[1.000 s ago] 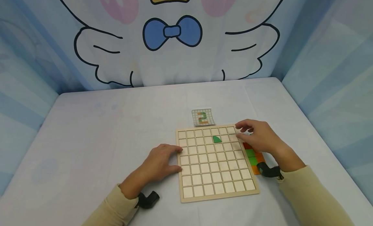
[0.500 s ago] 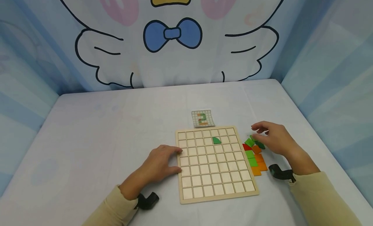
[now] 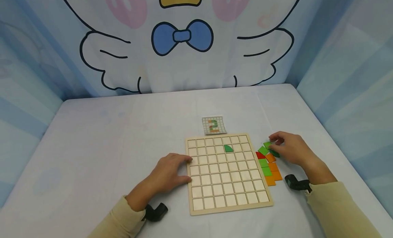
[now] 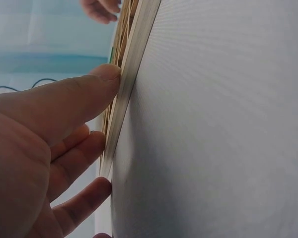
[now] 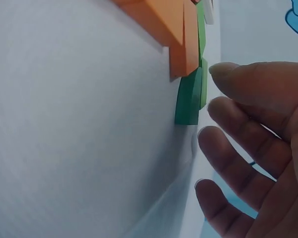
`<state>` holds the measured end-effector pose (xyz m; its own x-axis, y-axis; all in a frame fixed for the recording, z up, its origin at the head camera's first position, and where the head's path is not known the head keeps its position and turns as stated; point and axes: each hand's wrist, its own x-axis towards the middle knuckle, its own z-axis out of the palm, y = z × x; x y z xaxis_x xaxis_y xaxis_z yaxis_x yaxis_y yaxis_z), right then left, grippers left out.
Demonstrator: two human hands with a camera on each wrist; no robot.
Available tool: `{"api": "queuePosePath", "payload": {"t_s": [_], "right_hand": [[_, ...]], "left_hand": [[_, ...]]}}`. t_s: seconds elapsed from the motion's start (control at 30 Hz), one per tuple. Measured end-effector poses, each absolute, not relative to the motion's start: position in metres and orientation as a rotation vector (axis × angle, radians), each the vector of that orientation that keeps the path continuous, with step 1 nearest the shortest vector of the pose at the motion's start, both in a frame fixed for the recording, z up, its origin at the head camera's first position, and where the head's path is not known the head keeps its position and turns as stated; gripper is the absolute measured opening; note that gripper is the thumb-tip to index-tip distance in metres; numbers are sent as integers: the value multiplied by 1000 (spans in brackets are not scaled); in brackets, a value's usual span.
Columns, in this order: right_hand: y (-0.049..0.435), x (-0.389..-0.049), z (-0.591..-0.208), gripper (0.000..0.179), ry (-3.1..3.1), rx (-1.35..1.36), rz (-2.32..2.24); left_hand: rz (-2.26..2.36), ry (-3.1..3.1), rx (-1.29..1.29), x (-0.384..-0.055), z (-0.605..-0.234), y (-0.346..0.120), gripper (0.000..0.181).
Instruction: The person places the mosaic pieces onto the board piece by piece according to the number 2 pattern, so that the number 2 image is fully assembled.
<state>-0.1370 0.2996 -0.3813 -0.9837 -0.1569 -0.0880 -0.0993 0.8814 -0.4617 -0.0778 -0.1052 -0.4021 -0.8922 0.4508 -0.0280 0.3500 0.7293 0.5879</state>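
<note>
Along the left edge of a square wooden grid board, the left hand rests its thumb and fingers, spread apart and gripping nothing. The board lies flat on the white-covered worktop; a dark green quarter-circle tile sits in its second row from the far side, fifth cell from the left. Just beyond the far edge lies a small printed card with an orange, green and red pattern on a grid. Beside the board's right edge, loose pieces are gathered: a red piece, light green squares, orange squares and a dark green piece. At their far end is the right hand, its fingers loosely bent, thumb and fingertips apart with nothing seen between them; whether the thumb touches the dark green piece I cannot tell. Behind the worktop hangs a curtain printed with a blue bow tie.
</note>
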Motion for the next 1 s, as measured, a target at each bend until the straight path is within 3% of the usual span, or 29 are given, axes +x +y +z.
{"api": "queuePosePath", "payload": {"t_s": [0.8, 1.0], "right_hand": [[295, -143, -384, 40, 2910, -205, -644], [294, -145, -384, 35, 2901, -246, -643]], "left_hand": [[880, 2771, 680, -77, -403, -107, 54], [872, 2775, 686, -78, -403, -107, 54]]}}
